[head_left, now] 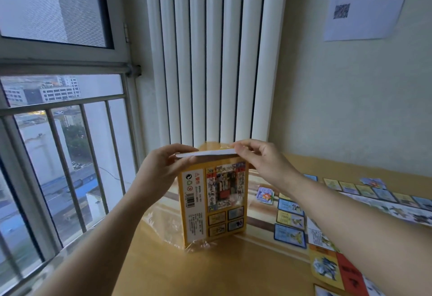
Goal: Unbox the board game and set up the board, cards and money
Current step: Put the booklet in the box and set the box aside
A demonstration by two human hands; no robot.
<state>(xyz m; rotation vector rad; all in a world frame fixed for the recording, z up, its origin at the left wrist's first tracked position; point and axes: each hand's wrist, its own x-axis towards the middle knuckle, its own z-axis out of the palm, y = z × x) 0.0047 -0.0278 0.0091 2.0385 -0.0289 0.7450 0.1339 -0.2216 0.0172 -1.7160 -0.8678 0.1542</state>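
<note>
A yellow game box [214, 202] stands upright on the wooden table [187, 272], its printed back facing me. My left hand [161, 167] grips the left end of the box's white top flap [205, 153], thumb under and fingers over. My right hand [261, 157] pinches the right end of the same flap. The game board [332, 263] lies unfolded at the right, partly under my right forearm. Blue and yellow cards [289, 219] lie in a column beside it, and a small card stack [265, 194] sits farther back.
Crumpled clear plastic wrap [163, 223] lies under and left of the box. A white radiator [210, 62] rises behind the table. A barred window [58, 143] fills the left side. A row of cards [364, 189] runs along the far right near the wall.
</note>
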